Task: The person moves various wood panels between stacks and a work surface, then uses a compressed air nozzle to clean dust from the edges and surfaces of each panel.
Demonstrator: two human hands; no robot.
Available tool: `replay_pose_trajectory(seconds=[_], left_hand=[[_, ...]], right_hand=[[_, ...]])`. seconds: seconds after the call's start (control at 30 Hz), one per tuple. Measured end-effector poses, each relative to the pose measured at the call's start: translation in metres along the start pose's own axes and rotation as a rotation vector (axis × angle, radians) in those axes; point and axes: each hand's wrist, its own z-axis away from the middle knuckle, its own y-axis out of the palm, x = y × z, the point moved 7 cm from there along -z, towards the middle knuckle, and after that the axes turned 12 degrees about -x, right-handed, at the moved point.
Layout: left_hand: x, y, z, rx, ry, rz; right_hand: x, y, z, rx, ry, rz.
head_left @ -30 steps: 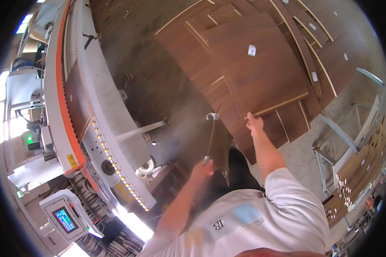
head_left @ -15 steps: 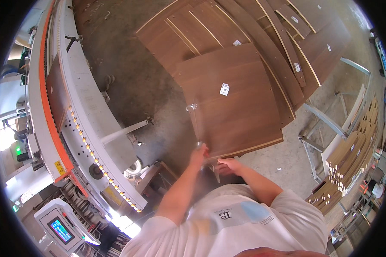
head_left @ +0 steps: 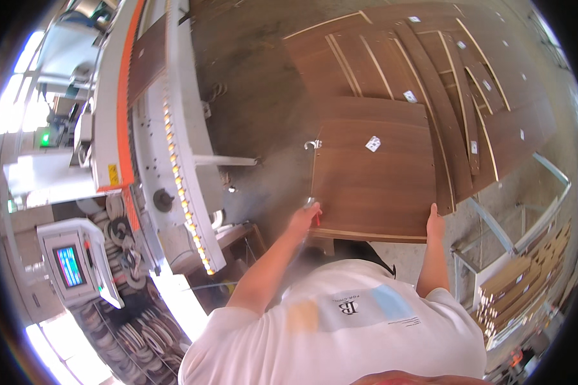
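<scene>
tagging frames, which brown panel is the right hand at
The nearest, squarish panel: the right hand is at its near right corner, while the other panels lie farther forward.

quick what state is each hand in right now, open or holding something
Left hand: closed around a hook-ended tool.
Right hand: holding the brown panel at its near right corner.

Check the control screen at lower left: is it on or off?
On: the control screen is lit, showing blue and green areas.
</scene>
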Motion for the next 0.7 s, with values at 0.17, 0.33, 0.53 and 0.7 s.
replay_pose_trajectory(seconds=[0.17, 0.33, 0.53, 0.7], left_hand=[[-0.032, -0.045, 0.037, -0.069, 0.006, -0.055], [0.005, -0.121, 0.086, -0.226, 0.024, -0.097], [0.071, -0.223, 0.192, -0.402, -0.073, -0.078], [0.137, -0.288, 0.263, -0.54, -0.063, 0.124]], right_hand=[[0.019, 0.001, 0.05, -0.03, 0.002, -0.19], [0.014, 0.042, 0.115, 0.055, 0.048, -0.526], [0.047, 0.082, 0.206, 0.251, -0.069, -0.608], [0.108, 0.111, 0.295, 0.308, -0.284, -0.626]])
